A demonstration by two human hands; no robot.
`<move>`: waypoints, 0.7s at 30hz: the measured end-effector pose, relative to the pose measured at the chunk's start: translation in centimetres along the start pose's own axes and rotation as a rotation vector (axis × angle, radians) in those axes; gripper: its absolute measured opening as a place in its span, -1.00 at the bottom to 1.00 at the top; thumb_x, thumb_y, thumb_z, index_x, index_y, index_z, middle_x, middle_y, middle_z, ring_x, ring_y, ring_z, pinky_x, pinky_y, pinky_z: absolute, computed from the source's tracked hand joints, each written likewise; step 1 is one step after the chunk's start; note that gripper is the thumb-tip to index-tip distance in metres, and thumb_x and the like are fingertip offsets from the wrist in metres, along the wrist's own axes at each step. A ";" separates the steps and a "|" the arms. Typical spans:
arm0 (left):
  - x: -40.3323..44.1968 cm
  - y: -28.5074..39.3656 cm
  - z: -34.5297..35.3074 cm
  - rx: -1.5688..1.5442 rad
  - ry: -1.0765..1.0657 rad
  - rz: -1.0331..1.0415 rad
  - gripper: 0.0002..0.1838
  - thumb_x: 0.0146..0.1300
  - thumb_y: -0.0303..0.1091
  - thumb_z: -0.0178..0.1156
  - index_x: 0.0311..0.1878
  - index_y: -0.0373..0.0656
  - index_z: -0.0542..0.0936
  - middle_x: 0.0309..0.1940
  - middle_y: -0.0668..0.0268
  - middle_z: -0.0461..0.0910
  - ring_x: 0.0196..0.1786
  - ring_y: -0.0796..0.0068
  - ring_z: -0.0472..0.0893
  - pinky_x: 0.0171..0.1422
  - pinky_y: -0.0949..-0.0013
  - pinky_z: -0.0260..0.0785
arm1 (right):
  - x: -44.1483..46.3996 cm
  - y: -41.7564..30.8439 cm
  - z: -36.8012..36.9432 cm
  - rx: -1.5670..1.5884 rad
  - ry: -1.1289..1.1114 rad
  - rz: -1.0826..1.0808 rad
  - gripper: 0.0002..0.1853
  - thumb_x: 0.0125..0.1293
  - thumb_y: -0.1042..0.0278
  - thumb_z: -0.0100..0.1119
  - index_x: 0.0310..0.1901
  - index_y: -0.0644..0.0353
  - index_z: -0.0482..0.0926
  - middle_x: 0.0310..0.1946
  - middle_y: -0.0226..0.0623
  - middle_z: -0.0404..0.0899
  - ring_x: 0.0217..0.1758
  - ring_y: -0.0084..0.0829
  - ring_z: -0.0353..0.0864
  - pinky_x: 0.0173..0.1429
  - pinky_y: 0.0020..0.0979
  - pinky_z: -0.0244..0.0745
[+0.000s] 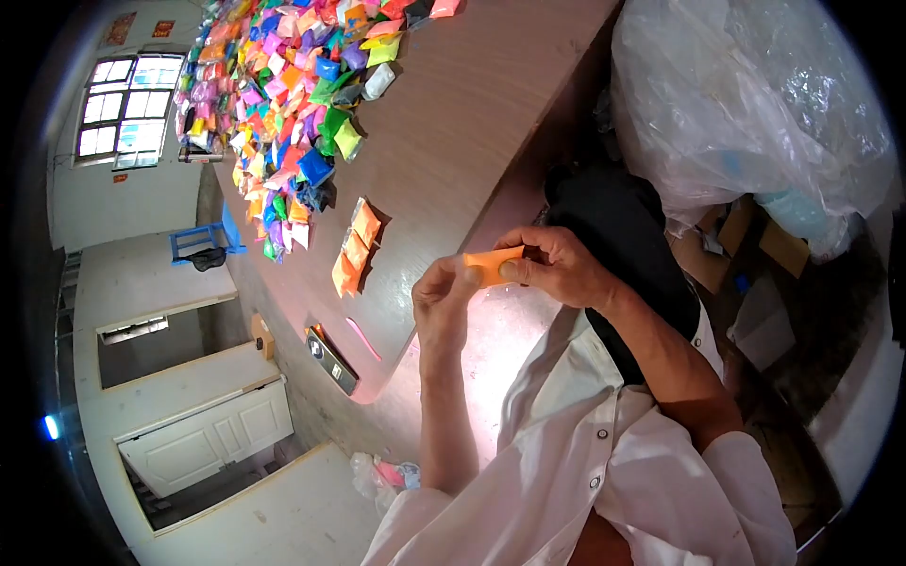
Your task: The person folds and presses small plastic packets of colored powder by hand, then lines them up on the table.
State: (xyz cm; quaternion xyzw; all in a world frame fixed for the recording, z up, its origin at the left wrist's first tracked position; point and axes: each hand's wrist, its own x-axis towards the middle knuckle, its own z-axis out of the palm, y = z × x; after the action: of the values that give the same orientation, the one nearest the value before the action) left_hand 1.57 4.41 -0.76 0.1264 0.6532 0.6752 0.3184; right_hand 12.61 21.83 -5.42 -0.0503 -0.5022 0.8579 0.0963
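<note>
A small flat orange packet point(493, 267) is stretched between my two hands, just off the edge of the brown table point(453, 123). My left hand point(441, 294) pinches its left end between thumb and fingers. On the other end, the thumb and bent fingers of my right hand point(564, 269) are closed. Nearest to them on the table lies a short row of orange packets point(355, 247) in clear wrap. Whether the packet in my hands is sealed I cannot tell.
A large heap of small colourful packets point(293, 104) covers the table's far side. A phone point(330, 360) and a thin pink strip point(363, 340) lie near the table's end. To my right stand a big clear plastic bag point(746, 104) and cardboard pieces point(785, 247).
</note>
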 end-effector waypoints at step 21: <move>-0.7 1.1 1.8 0.535 0.148 0.064 -0.66 0.57 -0.13 0.28 -0.06 -0.28 0.76 -0.29 0.40 0.73 -0.23 0.67 0.58 -0.06 0.50 0.41 | -0.3 -0.5 0.0 -0.254 0.041 -0.023 -0.77 0.50 0.38 0.34 0.08 0.31 0.69 -0.19 -0.31 0.72 -0.15 -0.57 0.67 -0.01 -0.50 0.61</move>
State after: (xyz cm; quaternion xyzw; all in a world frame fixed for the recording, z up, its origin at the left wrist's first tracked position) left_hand 2.87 5.49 0.71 0.1769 0.8255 0.4958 0.2035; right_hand 13.00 22.01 -4.97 -0.0737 -0.6054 0.7849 0.1094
